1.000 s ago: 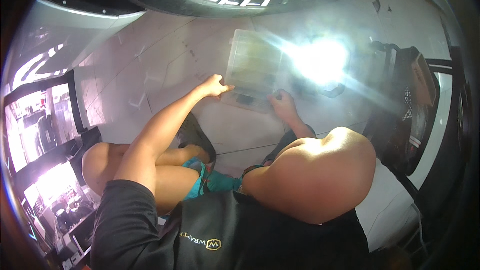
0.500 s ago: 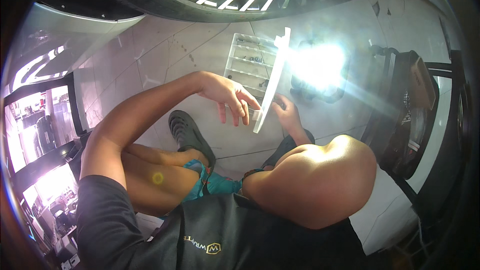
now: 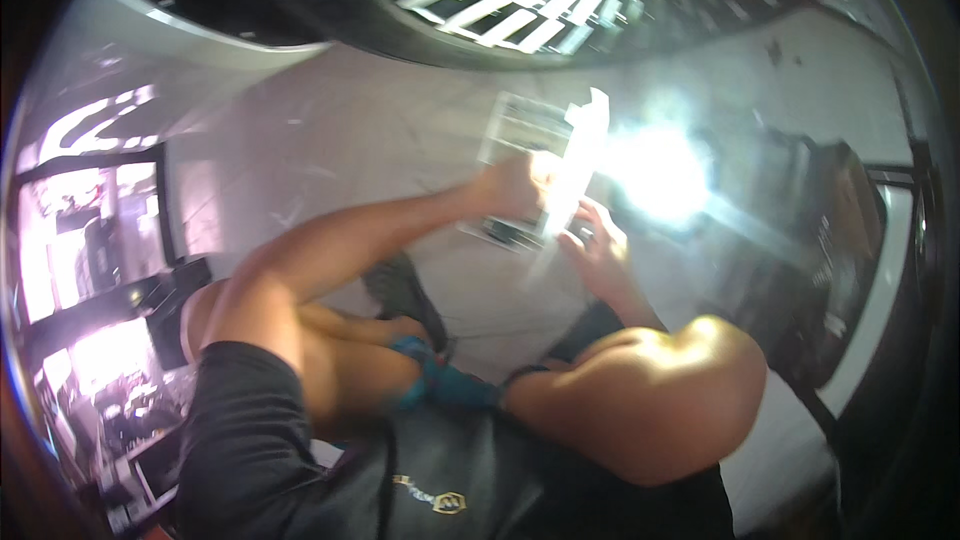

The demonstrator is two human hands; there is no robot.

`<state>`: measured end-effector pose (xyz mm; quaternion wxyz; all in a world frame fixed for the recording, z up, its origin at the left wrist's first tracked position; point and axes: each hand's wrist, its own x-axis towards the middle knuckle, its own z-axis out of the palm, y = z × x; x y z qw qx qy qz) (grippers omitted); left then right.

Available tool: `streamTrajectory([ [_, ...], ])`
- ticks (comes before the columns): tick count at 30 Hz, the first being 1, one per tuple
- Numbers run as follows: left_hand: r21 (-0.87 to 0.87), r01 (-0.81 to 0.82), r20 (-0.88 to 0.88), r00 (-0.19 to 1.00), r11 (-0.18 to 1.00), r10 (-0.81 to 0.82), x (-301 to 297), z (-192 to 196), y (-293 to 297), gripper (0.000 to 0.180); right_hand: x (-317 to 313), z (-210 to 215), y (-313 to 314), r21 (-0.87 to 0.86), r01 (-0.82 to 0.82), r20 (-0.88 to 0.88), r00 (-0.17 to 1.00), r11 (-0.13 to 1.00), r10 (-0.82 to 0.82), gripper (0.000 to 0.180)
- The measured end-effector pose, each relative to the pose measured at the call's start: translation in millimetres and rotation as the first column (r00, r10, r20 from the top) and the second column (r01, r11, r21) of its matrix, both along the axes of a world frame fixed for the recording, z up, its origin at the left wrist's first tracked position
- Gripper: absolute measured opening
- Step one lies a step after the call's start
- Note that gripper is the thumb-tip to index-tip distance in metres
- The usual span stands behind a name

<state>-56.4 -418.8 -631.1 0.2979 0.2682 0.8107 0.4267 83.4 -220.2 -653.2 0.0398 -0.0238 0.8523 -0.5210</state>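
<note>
On the floor (image 3: 330, 150), just inside its far edge by a wheel (image 3: 560, 0), a clear compartment box (image 3: 515, 125) is lying with its lid (image 3: 578, 165) standing along the right edge. The left hand (image 3: 515, 185) is reaching over the box's middle and the right hand (image 3: 602, 252) is resting beside the lid's near end; blur is hiding whether either is gripping.

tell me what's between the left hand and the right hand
In the head view, the box's raised lid stands between left hand and right hand
</note>
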Motion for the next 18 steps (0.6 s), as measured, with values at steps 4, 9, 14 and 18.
streamTrajectory([
  [4,0.153,0.23,0.046,0.97,0.961,-0.239,8,14,25,0.034,2,49,38,-0.046,-0.111,0.324,0.938,0.993,0.119,0.052],
  [9,-0.025,0.258,0.211,0.946,0.966,-0.248,-20,-14,9,0.035,14,61,87,0.03,-0.17,0.533,0.836,0.985,0.129,0.051],
  [14,-0.526,-0.141,-0.302,0.953,0.839,-0.03,-63,-58,-54,0.025,35,25,94,0.113,-0.032,0.536,0.844,0.993,-0.033,0.039],
  [18,-0.713,-0.293,-0.331,0.942,0.637,0.063,-84,-71,-104,0.049,55,9,85,0.038,0.131,0.565,0.815,0.991,-0.13,0.041],
])
